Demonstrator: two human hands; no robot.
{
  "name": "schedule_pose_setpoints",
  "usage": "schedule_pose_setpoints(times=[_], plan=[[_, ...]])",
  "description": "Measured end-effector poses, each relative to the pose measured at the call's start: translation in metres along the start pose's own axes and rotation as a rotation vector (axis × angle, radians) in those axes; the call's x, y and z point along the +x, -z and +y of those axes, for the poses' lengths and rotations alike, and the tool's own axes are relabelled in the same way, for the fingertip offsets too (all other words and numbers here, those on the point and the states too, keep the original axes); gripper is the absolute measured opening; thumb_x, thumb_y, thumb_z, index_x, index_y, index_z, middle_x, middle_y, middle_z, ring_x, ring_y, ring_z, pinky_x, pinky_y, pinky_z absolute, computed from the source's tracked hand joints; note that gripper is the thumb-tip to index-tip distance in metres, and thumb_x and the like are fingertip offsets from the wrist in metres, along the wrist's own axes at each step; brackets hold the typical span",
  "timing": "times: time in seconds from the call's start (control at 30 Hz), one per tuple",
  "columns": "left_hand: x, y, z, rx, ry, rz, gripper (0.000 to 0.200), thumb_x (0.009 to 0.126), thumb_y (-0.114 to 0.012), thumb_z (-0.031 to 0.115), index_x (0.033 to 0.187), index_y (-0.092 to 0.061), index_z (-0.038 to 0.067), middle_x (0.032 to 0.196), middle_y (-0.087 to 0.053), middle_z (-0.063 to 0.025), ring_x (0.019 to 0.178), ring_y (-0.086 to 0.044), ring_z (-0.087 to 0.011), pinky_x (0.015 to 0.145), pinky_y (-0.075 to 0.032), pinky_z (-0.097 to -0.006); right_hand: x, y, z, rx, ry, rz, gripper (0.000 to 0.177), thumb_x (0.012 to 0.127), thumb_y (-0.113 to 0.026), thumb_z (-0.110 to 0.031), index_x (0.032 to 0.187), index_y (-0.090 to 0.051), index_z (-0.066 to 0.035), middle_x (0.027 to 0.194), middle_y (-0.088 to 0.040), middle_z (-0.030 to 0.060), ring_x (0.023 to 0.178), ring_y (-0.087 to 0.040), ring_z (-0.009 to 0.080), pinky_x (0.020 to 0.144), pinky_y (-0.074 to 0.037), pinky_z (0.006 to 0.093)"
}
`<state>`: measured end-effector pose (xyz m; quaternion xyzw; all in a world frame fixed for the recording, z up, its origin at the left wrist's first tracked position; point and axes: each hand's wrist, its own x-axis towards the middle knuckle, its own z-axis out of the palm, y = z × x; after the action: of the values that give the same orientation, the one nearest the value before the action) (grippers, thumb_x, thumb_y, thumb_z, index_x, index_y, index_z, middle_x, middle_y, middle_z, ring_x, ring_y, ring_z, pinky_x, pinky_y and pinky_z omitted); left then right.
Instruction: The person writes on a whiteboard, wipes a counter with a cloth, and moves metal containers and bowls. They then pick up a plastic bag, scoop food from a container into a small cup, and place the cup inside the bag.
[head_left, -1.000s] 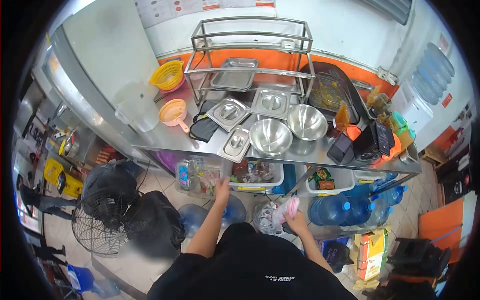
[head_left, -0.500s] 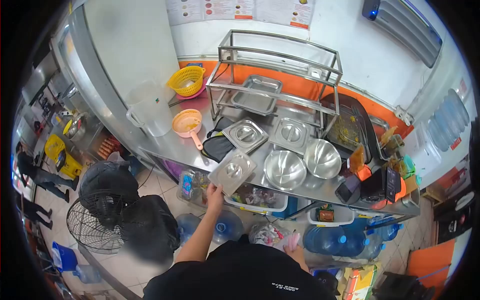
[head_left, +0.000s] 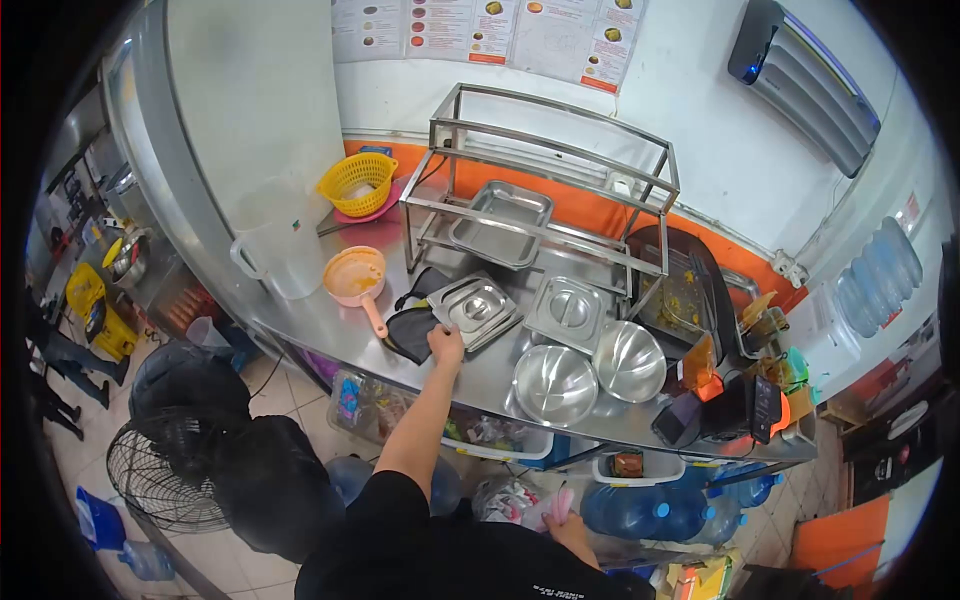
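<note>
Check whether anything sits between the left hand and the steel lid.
Nothing visible does. The left hand touches the near corner of the steel lid, which lies on a second lid; the black pouch sits beside them, not between.

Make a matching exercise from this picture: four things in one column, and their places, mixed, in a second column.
1 yellow basket
2 flat tray
3 water bottles
4 left hand

a under the table
b at the stacked lids
c far left end of the table
d on the shelf of the rack

Pairs: 1-c, 2-d, 3-a, 4-b
</note>
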<state>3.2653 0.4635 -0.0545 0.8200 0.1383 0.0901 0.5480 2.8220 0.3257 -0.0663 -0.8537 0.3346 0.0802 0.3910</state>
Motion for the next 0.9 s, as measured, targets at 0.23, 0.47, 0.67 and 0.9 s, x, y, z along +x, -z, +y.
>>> schedule_pose_setpoints(times=[0.23, 0.47, 0.67, 0.9], plan=[[-0.002, 0.009, -0.002, -0.347, 0.131, -0.083, 0.032, 0.072, -0.068, 0.009, 0.095, -0.052, -0.004, 0.097, -0.06, -0.0184, 0.088, -0.06, -0.0288, 0.078, -0.046, -0.0352, -0.003, -0.005, 0.014, -0.038, -0.002, 0.045, 0.042, 0.075, -0.067, -0.033, 0.094, -0.062, 0.004, 0.084, -0.065, 0.0244, 0.082, -0.064, 0.0375, 0.071, -0.05, 0.0413], [-0.001, 0.052, 0.03, -0.806, 0.104, -0.264, 0.03, 0.076, -0.059, 0.003, 0.104, -0.049, -0.002, 0.099, -0.059, -0.0127, 0.09, -0.058, -0.0206, 0.08, -0.045, -0.0322, 0.015, -0.006, 0.023, -0.024, -0.043, 0.008, 0.058, 0.075, -0.062, -0.046, 0.096, -0.058, 0.008, 0.094, -0.061, 0.03, 0.091, -0.059, 0.0442, 0.08, -0.047, 0.0465], [0.041, 0.043, 0.097, -0.759, -0.034, -0.091, 0.03, 0.076, -0.059, 0.006, 0.103, -0.048, -0.003, 0.095, -0.056, -0.0117, 0.085, -0.054, -0.0183, 0.077, -0.042, -0.0301, 0.01, -0.004, 0.008, -0.084, -0.009, 0.123, 0.049, 0.074, -0.067, -0.039, 0.092, -0.061, 0.006, 0.083, -0.064, 0.027, 0.082, -0.064, 0.0403, 0.072, -0.05, 0.0435], [0.079, -0.01, 0.147, -0.94, 0.201, -0.131, 0.04, 0.076, -0.062, 0.01, 0.109, -0.047, -0.004, 0.098, -0.056, -0.0144, 0.086, -0.057, -0.0222, 0.076, -0.045, -0.0324, -0.008, 0.003, 0.007, -0.053, -0.173, 0.14, 0.053, 0.073, -0.067, -0.043, 0.089, -0.062, 0.007, 0.083, -0.063, 0.0297, 0.084, -0.063, 0.0416, 0.074, -0.05, 0.0447]])
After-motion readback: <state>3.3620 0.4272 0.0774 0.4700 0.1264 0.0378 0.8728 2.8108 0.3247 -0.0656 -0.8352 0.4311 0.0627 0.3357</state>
